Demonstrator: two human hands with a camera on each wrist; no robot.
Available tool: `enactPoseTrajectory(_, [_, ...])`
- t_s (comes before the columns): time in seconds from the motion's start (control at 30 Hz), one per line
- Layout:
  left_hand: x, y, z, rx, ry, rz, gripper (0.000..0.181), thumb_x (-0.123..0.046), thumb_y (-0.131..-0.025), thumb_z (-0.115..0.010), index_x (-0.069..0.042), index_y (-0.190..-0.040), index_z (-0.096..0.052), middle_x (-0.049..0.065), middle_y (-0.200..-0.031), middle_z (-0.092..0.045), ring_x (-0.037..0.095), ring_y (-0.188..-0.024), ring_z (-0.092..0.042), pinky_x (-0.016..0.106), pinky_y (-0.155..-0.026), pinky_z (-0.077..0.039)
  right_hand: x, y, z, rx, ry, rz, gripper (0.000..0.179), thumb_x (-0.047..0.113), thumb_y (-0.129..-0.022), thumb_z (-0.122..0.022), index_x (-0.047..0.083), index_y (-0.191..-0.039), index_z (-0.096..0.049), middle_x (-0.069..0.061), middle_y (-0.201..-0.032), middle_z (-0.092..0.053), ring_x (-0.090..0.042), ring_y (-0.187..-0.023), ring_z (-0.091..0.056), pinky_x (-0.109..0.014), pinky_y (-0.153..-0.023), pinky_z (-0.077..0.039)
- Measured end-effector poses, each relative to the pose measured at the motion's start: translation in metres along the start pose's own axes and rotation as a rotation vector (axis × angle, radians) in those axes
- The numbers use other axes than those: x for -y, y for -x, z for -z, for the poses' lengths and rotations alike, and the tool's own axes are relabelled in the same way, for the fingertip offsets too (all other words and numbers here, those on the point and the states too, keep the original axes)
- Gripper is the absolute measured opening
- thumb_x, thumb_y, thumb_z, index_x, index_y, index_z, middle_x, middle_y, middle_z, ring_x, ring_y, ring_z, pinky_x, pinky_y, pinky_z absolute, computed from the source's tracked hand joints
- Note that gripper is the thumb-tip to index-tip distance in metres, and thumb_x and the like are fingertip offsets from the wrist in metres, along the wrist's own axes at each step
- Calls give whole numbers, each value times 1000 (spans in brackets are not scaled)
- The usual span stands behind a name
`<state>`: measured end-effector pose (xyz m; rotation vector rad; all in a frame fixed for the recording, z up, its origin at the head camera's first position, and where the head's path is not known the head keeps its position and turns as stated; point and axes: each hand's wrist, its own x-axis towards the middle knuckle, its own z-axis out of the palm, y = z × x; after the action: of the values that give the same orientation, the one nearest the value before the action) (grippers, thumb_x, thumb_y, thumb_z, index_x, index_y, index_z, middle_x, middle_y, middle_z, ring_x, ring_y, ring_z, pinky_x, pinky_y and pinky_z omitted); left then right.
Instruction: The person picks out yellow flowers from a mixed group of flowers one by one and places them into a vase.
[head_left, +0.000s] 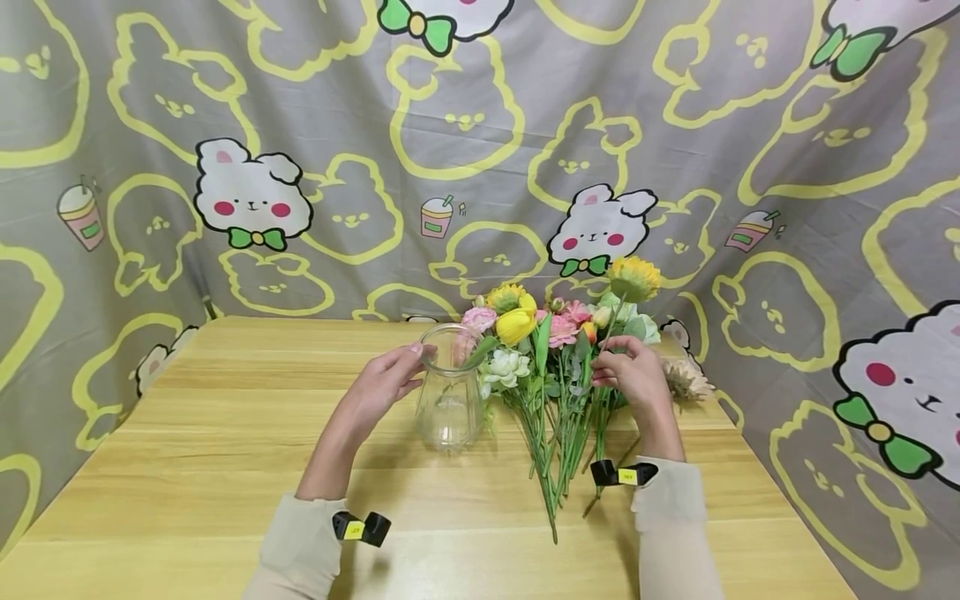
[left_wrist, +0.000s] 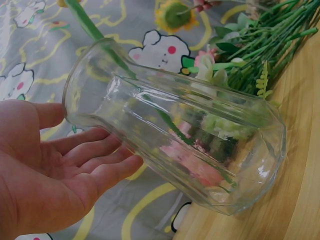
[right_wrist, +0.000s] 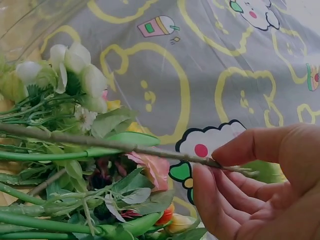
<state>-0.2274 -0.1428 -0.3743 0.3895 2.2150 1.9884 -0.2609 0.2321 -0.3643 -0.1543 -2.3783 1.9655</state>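
Observation:
A clear glass vase [head_left: 448, 408] stands upright on the table, with one green stem [left_wrist: 165, 117] slanting inside it. That stem seems to lead up to a yellow tulip [head_left: 517, 327]. My left hand [head_left: 381, 383] is at the vase's left side; its thumb touches the rim and its straight fingers lie along the neck. Between thumb and forefinger, my right hand [head_left: 636, 375] pinches the thin brownish stem [right_wrist: 125, 146] of a yellow flower [head_left: 633, 278], whose head rises above the hand. Beneath that stem lies a heap of artificial flowers [head_left: 562, 329].
Green stems [head_left: 555, 467] of the heap fan toward the table's front. A beige flower [head_left: 686, 381] lies right of my right hand. The wooden table [head_left: 225, 433] ends at a patterned cloth backdrop [head_left: 360, 108] at the back and sides.

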Motion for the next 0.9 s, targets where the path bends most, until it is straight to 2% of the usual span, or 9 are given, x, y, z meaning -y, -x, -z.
enactPoseTrajectory(0.23, [1,0,0,-1,-12,-4,64,-51,-108,-41,-2,-149,-47,15,-156,-45,33,-147,-40,47,-122,-38,0,-1,-5,-31,-1,1,25,11,-98,-60,2,-120,-51,-13,-97,-69,-21,-79,-71,-32,-71,-65])
enactPoseTrajectory(0.47, [1,1,1,-5,-23,-7,63,-52,-108,-41,-4,-147,-49,16,-155,-46,32,-146,-42,47,-121,-39,5,2,-11,-50,-11,12,27,17,-102,-58,0,-122,-52,-18,-106,-68,-22,-83,-73,-32,-75,-66])
enactPoseTrajectory(0.67, [0,1,2,-6,-23,-5,61,-51,-108,-40,-4,-147,-50,17,-155,-45,31,-146,-42,46,-121,-39,16,9,-22,-40,-52,69,18,18,-104,-58,4,-114,-53,-21,-106,-65,-21,-81,-73,-38,-81,-66])
enactPoseTrajectory(0.9, [0,1,1,-10,-18,0,62,-52,-107,-41,-6,-147,-50,12,-154,-47,30,-146,-41,45,-122,-39,34,22,-36,-39,-103,142,20,21,-104,-60,4,-114,-55,-19,-100,-67,-21,-79,-73,-36,-79,-66])
